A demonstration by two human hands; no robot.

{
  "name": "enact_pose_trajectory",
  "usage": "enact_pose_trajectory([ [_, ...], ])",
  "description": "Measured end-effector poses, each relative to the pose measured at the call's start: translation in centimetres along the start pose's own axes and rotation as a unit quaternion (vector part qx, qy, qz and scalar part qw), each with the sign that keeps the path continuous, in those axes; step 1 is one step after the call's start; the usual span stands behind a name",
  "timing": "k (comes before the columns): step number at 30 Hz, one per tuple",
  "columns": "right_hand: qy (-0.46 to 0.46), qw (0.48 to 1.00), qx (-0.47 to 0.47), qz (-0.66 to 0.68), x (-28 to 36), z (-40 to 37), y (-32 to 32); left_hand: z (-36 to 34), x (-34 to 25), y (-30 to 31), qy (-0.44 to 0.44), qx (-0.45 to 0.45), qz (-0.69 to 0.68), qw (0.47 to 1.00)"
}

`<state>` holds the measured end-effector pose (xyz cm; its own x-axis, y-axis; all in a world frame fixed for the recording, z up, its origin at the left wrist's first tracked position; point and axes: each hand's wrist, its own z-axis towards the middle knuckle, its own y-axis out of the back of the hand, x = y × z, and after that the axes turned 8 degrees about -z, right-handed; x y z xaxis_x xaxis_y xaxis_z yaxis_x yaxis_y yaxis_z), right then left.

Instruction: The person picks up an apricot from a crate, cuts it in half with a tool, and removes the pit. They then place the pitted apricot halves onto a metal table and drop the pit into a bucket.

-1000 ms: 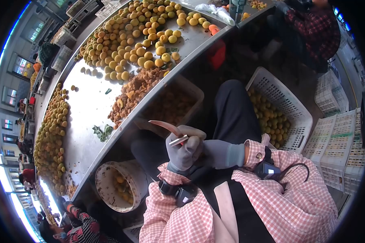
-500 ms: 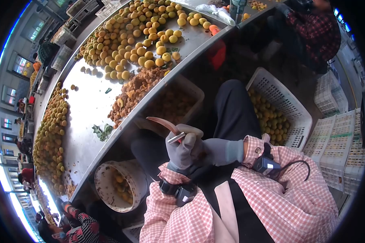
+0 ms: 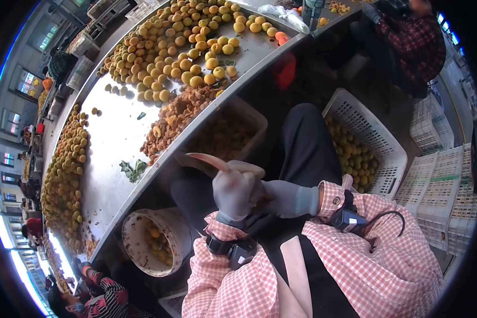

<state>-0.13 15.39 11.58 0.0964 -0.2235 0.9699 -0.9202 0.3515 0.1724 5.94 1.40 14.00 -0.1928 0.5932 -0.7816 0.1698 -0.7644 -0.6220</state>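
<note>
My left hand, in a grey glove, is closed in front of my lap. A curved, pinkish pointed blade sticks out from the top of this fist toward the upper left. My right hand, also gloved in grey, reaches in from the right and meets the left hand. Its fingers are mostly hidden behind the left fist, so what they hold cannot be seen. Both hands are beside the metal table's edge.
Yellow-orange fruits and a brown heap lie on the table, with green leaves. Below stand a white bucket and a white crate, both holding fruit. Co-workers sit at upper right and lower left.
The joined hands have turned slightly and moved a little left. The silvery rod seen across the fingers before is no longer visible, and the blade lies flatter.
</note>
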Motion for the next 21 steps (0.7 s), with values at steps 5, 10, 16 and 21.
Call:
enact_pose_trajectory([
  [5,0.126,0.969,0.086,-0.195,-0.9,1.2,0.9,0.2,0.6,0.4,-0.044,0.03,0.063,0.997],
  [10,-0.037,0.997,-0.062,0.01,0.3,0.6,-0.8,0.7,0.1,0.7,-0.041,-0.019,-0.075,0.996],
  [16,0.009,0.992,0.078,-0.095,-0.2,0.7,0.7,0.4,-0.3,-0.2,0.017,0.047,0.062,0.997],
  [21,0.06,0.995,0.075,-0.035,-1.3,1.3,0.6,0.5,-0.3,-0.1,0.032,0.036,0.116,0.992],
])
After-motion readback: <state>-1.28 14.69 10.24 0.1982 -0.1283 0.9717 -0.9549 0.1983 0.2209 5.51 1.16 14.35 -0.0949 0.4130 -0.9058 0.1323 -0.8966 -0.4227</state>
